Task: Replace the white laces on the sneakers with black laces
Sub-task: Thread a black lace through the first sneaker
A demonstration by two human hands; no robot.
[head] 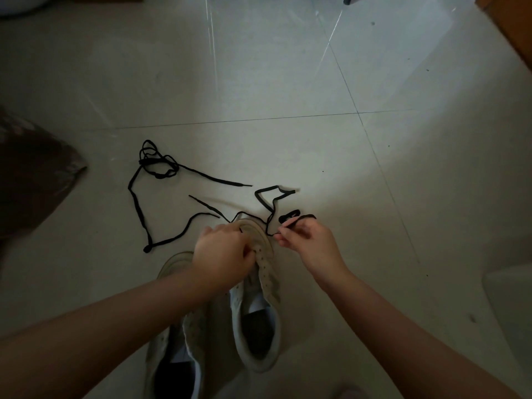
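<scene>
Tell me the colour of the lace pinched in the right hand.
Black. The lace held by the right hand shows clearly against the pale floor in the head view.

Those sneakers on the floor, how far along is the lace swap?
Done: no white laces show on either shoe; the eyelets look bare. In hand: the left hand grips the toe end of the right-hand sneaker, while the right hand pinches a black lace by the toe. Left: threading that shoe, then the other sneaker; a second black lace lies loose on the floor.
</scene>
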